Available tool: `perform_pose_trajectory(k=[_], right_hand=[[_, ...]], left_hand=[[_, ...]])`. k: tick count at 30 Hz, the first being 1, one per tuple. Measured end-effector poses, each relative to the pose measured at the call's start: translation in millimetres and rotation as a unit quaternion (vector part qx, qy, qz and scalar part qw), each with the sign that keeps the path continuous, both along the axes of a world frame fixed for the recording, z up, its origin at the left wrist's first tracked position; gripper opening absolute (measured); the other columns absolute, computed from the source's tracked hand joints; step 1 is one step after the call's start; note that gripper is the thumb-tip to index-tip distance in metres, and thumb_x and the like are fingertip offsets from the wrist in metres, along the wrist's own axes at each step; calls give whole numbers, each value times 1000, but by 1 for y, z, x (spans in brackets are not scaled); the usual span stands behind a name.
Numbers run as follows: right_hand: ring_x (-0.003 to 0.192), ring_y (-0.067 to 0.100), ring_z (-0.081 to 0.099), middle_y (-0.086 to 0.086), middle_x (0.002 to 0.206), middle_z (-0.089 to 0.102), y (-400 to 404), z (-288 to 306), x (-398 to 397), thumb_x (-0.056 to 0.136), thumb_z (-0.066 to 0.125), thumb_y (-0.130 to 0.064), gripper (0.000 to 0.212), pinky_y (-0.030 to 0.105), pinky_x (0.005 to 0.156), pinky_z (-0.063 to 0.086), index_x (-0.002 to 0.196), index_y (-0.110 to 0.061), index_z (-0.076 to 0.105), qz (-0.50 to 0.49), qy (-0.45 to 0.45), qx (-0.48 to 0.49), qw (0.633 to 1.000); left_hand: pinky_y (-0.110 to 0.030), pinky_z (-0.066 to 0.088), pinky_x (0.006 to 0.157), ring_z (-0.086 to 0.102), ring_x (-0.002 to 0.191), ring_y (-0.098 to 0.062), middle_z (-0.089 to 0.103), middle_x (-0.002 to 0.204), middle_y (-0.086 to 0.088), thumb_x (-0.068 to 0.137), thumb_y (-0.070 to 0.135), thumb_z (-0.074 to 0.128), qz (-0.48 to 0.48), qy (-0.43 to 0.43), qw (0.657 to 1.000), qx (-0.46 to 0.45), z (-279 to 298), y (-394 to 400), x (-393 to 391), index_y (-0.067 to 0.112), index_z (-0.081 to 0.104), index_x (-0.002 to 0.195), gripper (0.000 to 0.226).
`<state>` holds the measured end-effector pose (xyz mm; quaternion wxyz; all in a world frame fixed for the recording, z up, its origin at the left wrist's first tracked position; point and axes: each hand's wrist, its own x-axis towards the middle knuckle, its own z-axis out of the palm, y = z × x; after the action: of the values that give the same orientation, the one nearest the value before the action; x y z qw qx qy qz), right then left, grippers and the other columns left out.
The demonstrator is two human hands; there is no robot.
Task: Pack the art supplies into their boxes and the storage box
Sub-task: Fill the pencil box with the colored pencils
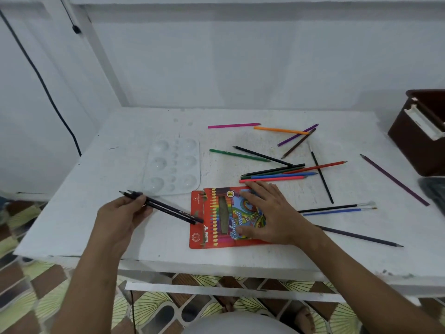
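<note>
head view: the left hand pinches two black pencils, their ends touching the red colour pencil box at table centre. the right hand lies flat, fingers straight, on that box. loose coloured pencils scatter toward 1 o'clock; brown storage box at 2 o'clock.

Left hand grips dark pencils; right hand presses pencil box.

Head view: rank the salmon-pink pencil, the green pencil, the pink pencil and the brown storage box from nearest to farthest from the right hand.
From the right hand:
1. Salmon-pink pencil, just beyond the fingertips.
2. Green pencil, mid-table.
3. Pink pencil, near the far edge.
4. Brown storage box, far right corner.
</note>
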<state>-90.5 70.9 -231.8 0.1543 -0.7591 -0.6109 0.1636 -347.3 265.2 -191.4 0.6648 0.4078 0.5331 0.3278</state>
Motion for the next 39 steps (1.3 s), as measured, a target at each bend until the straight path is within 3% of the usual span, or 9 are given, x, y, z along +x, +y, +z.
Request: perform_pose_trajectory(k=[3, 8, 15, 20, 23, 28, 33, 36, 39], right_hand=[[144, 14, 3, -6, 157, 12, 0, -2, 0, 69, 37, -85, 93, 45, 119, 13, 145, -32, 28, -10, 2, 10, 1000], [144, 13, 4, -6, 156, 14, -1, -5, -1, 71, 37, -84, 90, 43, 119, 12, 144, -32, 30, -9, -5, 23, 1000], [143, 11, 6, -9, 155, 17, -1, -6, 4, 72, 39, -82, 87, 34, 117, -1, 143, -33, 32, -13, -15, 42, 999], [142, 10, 13, -9, 153, 24, 0, -9, 7, 71, 31, -86, 89, 37, 119, 8, 142, -33, 34, -24, 19, 58, 998], [141, 10, 16, -8, 151, 28, 0, -10, 6, 74, 32, -84, 85, 37, 118, 10, 142, -33, 35, -33, 21, 68, 997], [141, 11, 17, -7, 151, 28, 1, -15, 8, 78, 28, -81, 82, 41, 118, 13, 141, -29, 38, -33, -6, 61, 998], [140, 11, 19, -6, 151, 29, 1, -16, 8, 80, 27, -78, 80, 35, 118, 12, 140, -27, 40, -29, -21, 70, 997], [140, 12, 20, -6, 150, 31, 3, -18, 8, 80, 25, -78, 80, 36, 118, 13, 139, -27, 42, -29, -24, 74, 997], [140, 12, 22, -6, 149, 33, 3, -19, 9, 80, 25, -79, 80, 39, 117, 16, 138, -27, 43, -32, -23, 79, 996]], left_hand=[[-20, 58, 66, 63, 80, -19, 62, 89, -13, 89, -3, 60, 28, 13, 999, 9, -8, 2, -4, -2, 62, 91, 3], [-30, 55, 82, 66, 87, -23, 64, 92, -11, 87, -3, 63, 49, 28, 998, 41, -5, -7, 7, 8, 45, 133, 50], [-19, 57, 70, 69, 82, -21, 65, 103, -22, 86, 0, 66, 71, -18, 996, 58, -8, -22, 26, 9, 46, 124, 44], [-27, 57, 79, 69, 84, -20, 66, 97, -16, 85, -3, 66, 34, -18, 999, 27, -9, -26, 29, 12, 47, 125, 46], [-29, 60, 72, 69, 82, -26, 67, 91, -21, 84, -5, 65, -21, -46, 999, 18, -13, -41, 35, 11, 52, 122, 43], [-24, 55, 58, 65, 60, -17, 69, 72, -14, 83, 9, 72, -78, 83, 989, 91, -15, -44, 41, 9, 63, 107, 26], [-26, 60, 69, 69, 72, -27, 69, 89, -20, 85, -4, 66, -138, 72, 987, 40, -9, -15, 21, 9, 57, 118, 37], [-34, 56, 82, 70, 77, -27, 70, 89, -18, 84, 2, 69, -130, 165, 972, 102, -7, 0, 12, 12, 55, 123, 42], [-31, 54, 82, 71, 73, -22, 69, 84, -14, 84, 6, 70, -125, 173, 967, 142, -7, 2, 10, 10, 57, 118, 37]])
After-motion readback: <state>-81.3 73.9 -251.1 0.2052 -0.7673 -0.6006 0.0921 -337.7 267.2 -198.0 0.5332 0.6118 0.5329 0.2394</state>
